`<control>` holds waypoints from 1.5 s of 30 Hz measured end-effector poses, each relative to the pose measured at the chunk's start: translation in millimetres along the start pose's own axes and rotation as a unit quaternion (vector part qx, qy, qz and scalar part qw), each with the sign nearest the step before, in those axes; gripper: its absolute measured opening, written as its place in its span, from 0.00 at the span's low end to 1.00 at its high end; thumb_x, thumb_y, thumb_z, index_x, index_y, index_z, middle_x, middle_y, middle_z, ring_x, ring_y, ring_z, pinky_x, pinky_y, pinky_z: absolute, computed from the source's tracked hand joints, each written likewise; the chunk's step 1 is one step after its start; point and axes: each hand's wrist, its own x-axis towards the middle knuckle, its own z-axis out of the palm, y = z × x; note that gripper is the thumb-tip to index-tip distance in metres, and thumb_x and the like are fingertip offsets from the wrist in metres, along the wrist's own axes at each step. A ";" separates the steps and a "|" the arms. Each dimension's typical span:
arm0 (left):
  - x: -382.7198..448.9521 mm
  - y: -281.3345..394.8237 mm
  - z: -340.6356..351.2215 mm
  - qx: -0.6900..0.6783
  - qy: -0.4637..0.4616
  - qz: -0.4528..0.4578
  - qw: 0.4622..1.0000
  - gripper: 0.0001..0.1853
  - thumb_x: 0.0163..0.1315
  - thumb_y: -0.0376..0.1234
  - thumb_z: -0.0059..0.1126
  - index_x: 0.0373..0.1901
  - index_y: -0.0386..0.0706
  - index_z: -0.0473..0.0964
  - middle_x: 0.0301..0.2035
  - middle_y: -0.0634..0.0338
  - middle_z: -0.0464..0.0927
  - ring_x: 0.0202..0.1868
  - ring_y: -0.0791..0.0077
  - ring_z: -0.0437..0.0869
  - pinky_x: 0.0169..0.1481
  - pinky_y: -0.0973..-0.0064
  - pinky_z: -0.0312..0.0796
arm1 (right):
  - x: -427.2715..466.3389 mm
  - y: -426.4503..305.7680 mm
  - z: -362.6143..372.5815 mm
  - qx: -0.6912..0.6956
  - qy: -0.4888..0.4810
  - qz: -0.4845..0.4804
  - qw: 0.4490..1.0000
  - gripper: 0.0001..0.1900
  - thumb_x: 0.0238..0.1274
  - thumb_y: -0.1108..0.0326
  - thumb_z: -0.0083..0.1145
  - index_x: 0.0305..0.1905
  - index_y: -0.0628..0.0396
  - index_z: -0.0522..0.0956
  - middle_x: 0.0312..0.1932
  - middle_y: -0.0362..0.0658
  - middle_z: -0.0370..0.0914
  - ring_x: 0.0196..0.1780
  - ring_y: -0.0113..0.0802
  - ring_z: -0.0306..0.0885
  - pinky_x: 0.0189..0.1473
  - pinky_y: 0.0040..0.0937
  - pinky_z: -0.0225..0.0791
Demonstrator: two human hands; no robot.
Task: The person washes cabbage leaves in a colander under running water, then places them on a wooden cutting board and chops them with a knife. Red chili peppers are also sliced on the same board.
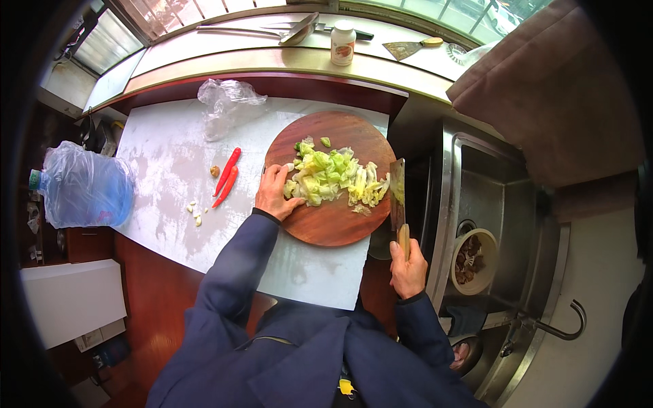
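A round wooden chopping board (326,229) lies on the white worktop and bears a heap of chopped pale-green leafy vegetable (321,176). Paler, yellowish pieces (368,186) form the heap's right side. My left hand (275,195) rests at the board's left edge, thumb and fingers apart, beside the chopped leaves. In my right hand (409,268) is the wooden handle of a cleaver (397,191). Its blade stands at the board's right edge, close to the yellowish pieces, with green bits stuck on it. Two red chillies (227,176) lie left of the board.
Garlic cloves (198,219), a small brown lump (215,171) and a clear plastic bag (229,104) are on the worktop (163,153). A large blue water bottle (92,188) lies at left. On the right, a steel sink (482,188) holds a bowl (491,245) with brown pieces.
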 end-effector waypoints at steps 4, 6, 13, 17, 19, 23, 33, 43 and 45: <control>4.2 -1.6 10.5 -0.038 0.003 0.002 0.999 0.43 0.35 0.28 0.79 0.61 0.36 0.73 0.52 0.49 0.73 0.47 0.59 0.82 0.52 0.67 0.77 | -1.3 -10.1 9.0 -0.012 -0.025 0.086 0.996 0.16 0.70 0.55 0.59 0.44 0.60 0.74 0.27 0.57 0.79 0.32 0.54 0.82 0.34 0.43 0.71; 5.8 -0.2 14.9 -0.055 -0.004 -0.014 0.998 0.41 0.36 0.27 0.77 0.60 0.35 0.73 0.52 0.49 0.73 0.47 0.59 0.82 0.52 0.68 0.77 | -2.1 -17.9 18.1 -0.003 -0.030 0.058 0.998 0.16 0.69 0.55 0.59 0.44 0.59 0.74 0.27 0.57 0.79 0.32 0.56 0.82 0.33 0.45 0.71; 20.0 8.3 25.6 -0.093 0.026 -0.014 0.995 0.32 0.41 0.23 0.66 0.56 0.34 0.75 0.47 0.48 0.76 0.49 0.54 0.80 0.54 0.68 0.74 | 10.6 -38.1 61.9 0.006 -0.037 -0.014 0.999 0.16 0.69 0.57 0.60 0.41 0.58 0.69 0.23 0.58 0.75 0.30 0.62 0.78 0.30 0.49 0.68; 31.0 7.3 26.5 -0.117 0.017 -0.019 0.993 0.30 0.42 0.23 0.63 0.54 0.35 0.76 0.46 0.48 0.77 0.50 0.53 0.80 0.55 0.67 0.74 | 20.6 -39.0 79.3 0.034 -0.049 -0.012 0.998 0.16 0.70 0.58 0.59 0.39 0.58 0.67 0.20 0.52 0.73 0.25 0.51 0.75 0.27 0.43 0.67; 38.2 7.3 27.5 -0.123 0.014 -0.015 0.992 0.29 0.43 0.22 0.63 0.53 0.35 0.76 0.46 0.48 0.77 0.49 0.52 0.80 0.55 0.67 0.74 | 26.3 -38.5 86.6 0.041 -0.058 0.000 0.997 0.15 0.72 0.58 0.58 0.37 0.57 0.68 0.17 0.43 0.69 0.19 0.30 0.71 0.22 0.34 0.65; 58.2 5.9 29.4 -0.142 0.003 -0.003 0.990 0.29 0.45 0.22 0.60 0.55 0.35 0.75 0.47 0.47 0.77 0.52 0.49 0.79 0.57 0.65 0.73 | 45.1 -40.4 97.1 0.032 -0.052 -0.022 0.998 0.15 0.71 0.57 0.57 0.39 0.57 0.69 0.17 0.44 0.71 0.16 0.32 0.70 0.19 0.35 0.65; 42.2 -4.0 13.1 -0.150 -0.018 -0.009 0.988 0.37 0.45 0.26 0.67 0.62 0.34 0.70 0.60 0.41 0.71 0.62 0.45 0.74 0.66 0.62 0.70 | 50.6 -38.6 52.0 0.022 -0.031 -0.047 0.998 0.15 0.71 0.56 0.58 0.39 0.58 0.73 0.18 0.40 0.71 0.16 0.28 0.71 0.18 0.30 0.64; 33.8 35.1 15.1 -0.072 0.066 0.025 0.995 0.33 0.46 0.27 0.74 0.59 0.35 0.74 0.55 0.47 0.74 0.48 0.56 0.82 0.45 0.69 0.81 | 46.2 -49.5 60.6 -0.004 -0.059 -0.013 0.998 0.17 0.68 0.53 0.60 0.41 0.58 0.73 0.24 0.57 0.76 0.30 0.57 0.80 0.32 0.45 0.70; 23.9 45.5 7.8 0.050 0.123 0.080 0.988 0.30 0.47 0.28 0.73 0.56 0.37 0.76 0.53 0.47 0.76 0.47 0.54 0.82 0.47 0.66 0.79 | 46.0 -43.3 50.9 -0.002 -0.046 -0.008 0.999 0.17 0.68 0.53 0.60 0.41 0.58 0.73 0.24 0.57 0.77 0.30 0.56 0.80 0.33 0.44 0.70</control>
